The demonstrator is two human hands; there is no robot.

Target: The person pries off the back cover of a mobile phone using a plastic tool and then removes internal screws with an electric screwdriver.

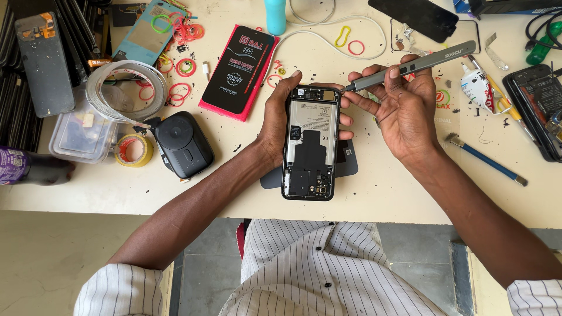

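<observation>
An opened black smartphone (310,143) with its back cover off lies on a dark pad (349,164) at the table's middle, showing a white battery label and black shields. My left hand (274,120) grips the phone's left side, fingers curled over its top edge. My right hand (404,111) holds a grey electric screwdriver (410,64) like a pen, its tip touching the phone's top right corner.
A red-cased phone box (237,70), a black square device (184,143), yellow tape roll (133,150), clear tape roll (126,88), plastic tub (82,131), rubber bands (178,93), a blue-handled tool (486,159), a glue tube (477,88) and another opened phone (535,108) surround the hands.
</observation>
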